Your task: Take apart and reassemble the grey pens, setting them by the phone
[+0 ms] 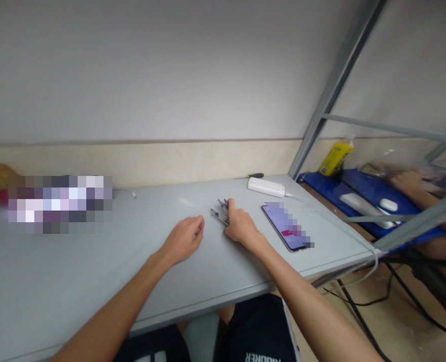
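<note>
Calling it early, as a judgement: contact looks made on one side only, no finished result visible, so can't say much on what's left.

Left hand (183, 239) is nearest, over the grey tabletop (140, 216): fingers loosely curled, partly open, nothing visible in it. Right hand (241, 223), a bit farther and to the right, has its fingers at a slim dark metal tool (220, 215); exact type unclear. Fingers hide part of it, can't tell if they're closed on it. Tool sits near mid-tabletop, between the hands and slightly beyond; left hand is apart from it.

Materials, near to far: dark cloth shorts (260, 322), pale lettering. Tabletop smooth, straight front edge. Smartphone (283, 229) right of the right hand: flat glass slab, screen lit, partly pixelated. Farther, white plastic power strip (265, 187), rounded block. Behind it, screwdriver (256, 175), black-and-yellow handle, thin shaft. Then cream tile (193, 166), plain wall (193, 75) above.
</note>
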